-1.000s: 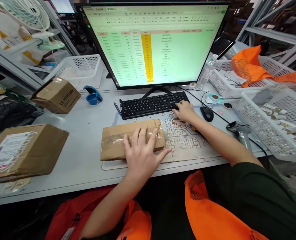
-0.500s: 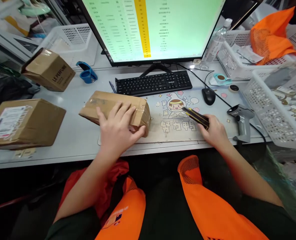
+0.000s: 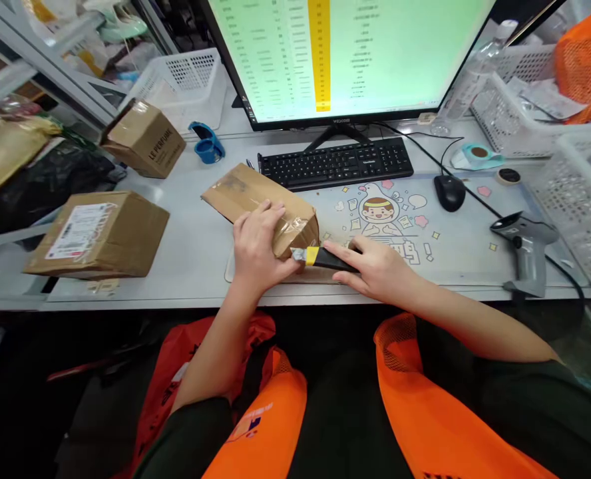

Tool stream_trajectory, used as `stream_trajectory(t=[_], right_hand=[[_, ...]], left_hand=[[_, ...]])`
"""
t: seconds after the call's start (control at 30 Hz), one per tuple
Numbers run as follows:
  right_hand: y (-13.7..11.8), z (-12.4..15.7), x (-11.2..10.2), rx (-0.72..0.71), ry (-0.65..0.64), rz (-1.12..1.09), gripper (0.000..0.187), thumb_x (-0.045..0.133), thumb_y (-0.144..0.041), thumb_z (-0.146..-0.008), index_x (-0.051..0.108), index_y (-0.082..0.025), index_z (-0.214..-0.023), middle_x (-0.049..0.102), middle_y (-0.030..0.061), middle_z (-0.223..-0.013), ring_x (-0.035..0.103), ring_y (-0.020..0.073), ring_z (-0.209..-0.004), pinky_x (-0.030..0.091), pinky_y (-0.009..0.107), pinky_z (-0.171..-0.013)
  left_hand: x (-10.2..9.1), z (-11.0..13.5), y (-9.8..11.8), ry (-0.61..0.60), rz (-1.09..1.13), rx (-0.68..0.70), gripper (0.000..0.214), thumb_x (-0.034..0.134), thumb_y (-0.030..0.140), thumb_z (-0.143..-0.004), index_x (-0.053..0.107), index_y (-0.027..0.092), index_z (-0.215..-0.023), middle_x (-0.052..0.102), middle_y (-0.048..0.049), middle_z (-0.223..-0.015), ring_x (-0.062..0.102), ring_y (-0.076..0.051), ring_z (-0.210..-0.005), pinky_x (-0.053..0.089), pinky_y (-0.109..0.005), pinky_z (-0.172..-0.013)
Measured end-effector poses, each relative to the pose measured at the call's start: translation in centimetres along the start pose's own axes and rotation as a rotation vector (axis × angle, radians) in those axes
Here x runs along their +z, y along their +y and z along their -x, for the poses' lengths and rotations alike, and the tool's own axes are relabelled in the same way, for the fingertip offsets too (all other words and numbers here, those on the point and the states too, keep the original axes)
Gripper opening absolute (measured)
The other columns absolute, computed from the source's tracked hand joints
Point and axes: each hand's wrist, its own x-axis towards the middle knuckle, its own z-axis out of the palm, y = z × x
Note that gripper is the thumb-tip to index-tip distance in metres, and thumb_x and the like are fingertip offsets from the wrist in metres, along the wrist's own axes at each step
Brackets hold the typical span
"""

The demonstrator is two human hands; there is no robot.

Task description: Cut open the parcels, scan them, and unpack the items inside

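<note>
A taped brown cardboard box (image 3: 255,193) lies at the front of the desk, turned at an angle. Across its near side spreads my left hand (image 3: 259,249), gripping the box with fingers on top and the thumb toward the near right corner. My right hand (image 3: 375,266) is closed around a black and yellow utility knife (image 3: 328,258). The knife points left, and its tip is at the box's near right end, close to my left thumb. Whether the blade touches the cardboard I cannot tell.
Two more cardboard boxes, one labelled (image 3: 100,233) and one printed (image 3: 148,138), stand at left. Behind are a keyboard (image 3: 335,163) and monitor (image 3: 355,60). A mouse (image 3: 449,191), barcode scanner (image 3: 528,253) and white baskets (image 3: 515,120) occupy the right side.
My right hand has brought the utility knife left to the box's end. The box has turned slightly under my left hand. The camera view has shifted left.
</note>
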Motion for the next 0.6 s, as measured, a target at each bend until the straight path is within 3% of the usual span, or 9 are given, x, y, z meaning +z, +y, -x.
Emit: stream_trajectory(t=[0.17, 0.27, 0.6], right_hand=[[1.0, -1.3, -0.1, -0.129, 0.097, 0.141, 0.055, 0.042, -0.057, -0.113, 0.065, -0.024, -0.151, 0.062, 0.0087, -0.095, 0.053, 0.0182, -0.075, 0.04, 0.03, -0.068], [1.8, -1.7, -0.5, -0.108, 0.121, 0.206, 0.054, 0.044, -0.057, -0.112, 0.067, -0.025, -0.148, 0.062, 0.008, -0.093, 0.052, 0.0186, -0.077, 0.039, 0.03, -0.069], [1.9, -1.4, 0.1, -0.071, 0.171, 0.205, 0.051, 0.045, -0.054, -0.112, 0.073, -0.022, -0.141, 0.063, 0.0072, -0.089, 0.054, 0.0177, -0.075, 0.041, 0.03, -0.066]], left_hand=[[0.0, -0.1, 0.3, 0.059, 0.005, 0.101, 0.075, 0.073, 0.044, -0.079, 0.052, 0.02, -0.146, 0.069, -0.0178, -0.14, 0.061, -0.04, -0.138, 0.039, -0.047, -0.114], [-0.3, -0.1, 0.5, 0.074, 0.021, 0.118, 0.07, 0.072, 0.037, -0.08, 0.054, 0.02, -0.146, 0.07, -0.0167, -0.138, 0.063, -0.039, -0.137, 0.039, -0.047, -0.113], [0.0, 0.1, 0.8, 0.111, 0.043, 0.108, 0.073, 0.074, 0.035, -0.081, 0.055, 0.019, -0.15, 0.072, -0.0165, -0.136, 0.065, -0.041, -0.133, 0.04, -0.048, -0.111]])
